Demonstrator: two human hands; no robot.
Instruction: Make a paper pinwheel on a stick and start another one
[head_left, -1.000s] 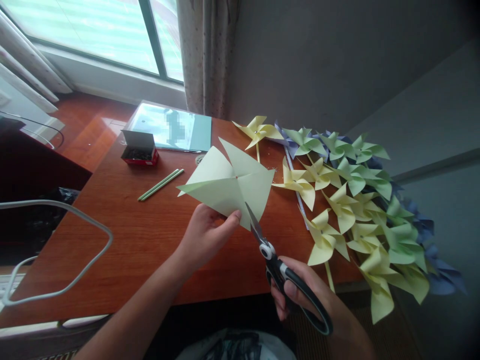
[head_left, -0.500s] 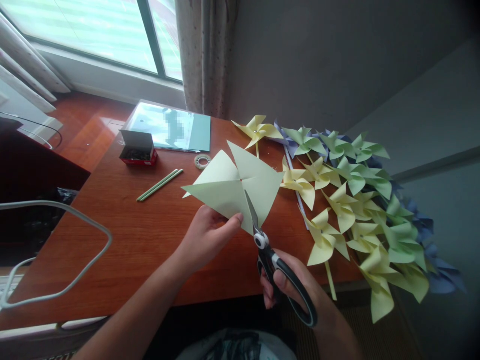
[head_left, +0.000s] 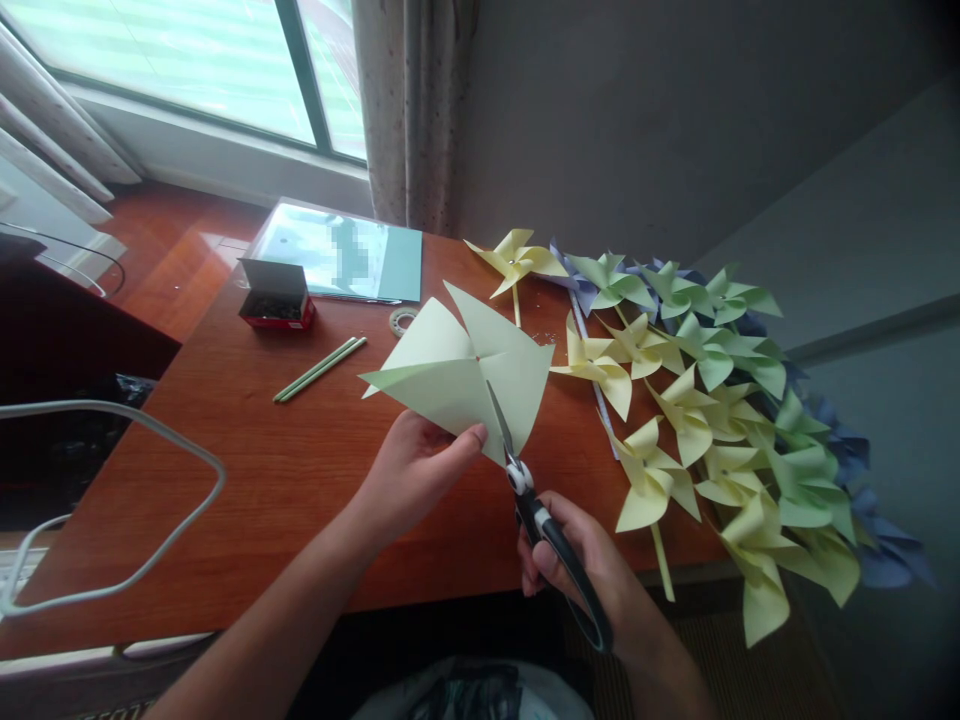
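My left hand [head_left: 424,470] pinches the near edge of a pale green paper square [head_left: 450,385], thumb on top and the other fingers beneath. Slits run from the square's corners towards a small mark in its middle. My right hand [head_left: 574,555] is wrapped round the handles of black-and-white scissors [head_left: 544,515]. Their blades lie along the slit at the near corner, the tip close to the centre mark. The paper is held above the table, its flaps slightly lifted.
Yellow, green and purple paper pinwheels [head_left: 682,415] crowd the right side of the wooden table [head_left: 300,520]. Two green sticks [head_left: 319,370], a roll of tape [head_left: 401,320], an open small box [head_left: 277,310] and a glossy folder [head_left: 405,265] lie at the back left. A white cable [head_left: 217,470] loops at the left.
The scissors and my right hand have turned slightly, the handles coming closer together and swinging left. The paper has shifted a little to the left and tilted.
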